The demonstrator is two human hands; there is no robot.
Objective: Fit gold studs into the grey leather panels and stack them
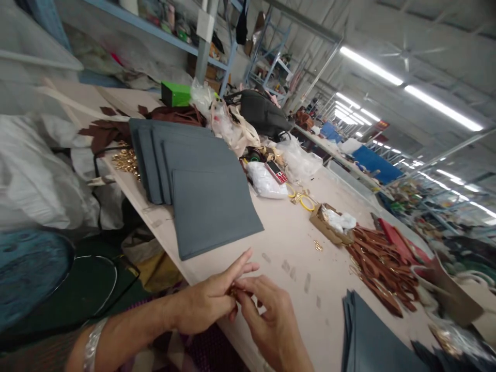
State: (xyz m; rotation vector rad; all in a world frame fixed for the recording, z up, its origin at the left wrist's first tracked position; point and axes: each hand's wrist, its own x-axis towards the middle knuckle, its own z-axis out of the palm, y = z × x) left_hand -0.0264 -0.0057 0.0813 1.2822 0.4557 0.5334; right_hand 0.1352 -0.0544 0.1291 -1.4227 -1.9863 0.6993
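we see a long table (289, 243), dark panels (213, 201) crowding its left edge, brown straps (377, 258) heaped right, open box (327, 227) beside them, phone (276, 172) farther back. our left hand (203, 302) curls and right hand (275, 312) pinches, fingers narrow, on small gold hardware (233, 292), mostly hidden between them near the table edge.

Left hand (201, 306), right hand (274, 316); golden piece (233, 292) between

No text legible; phone keys (281, 178), distant sign (383, 124) too blurred.
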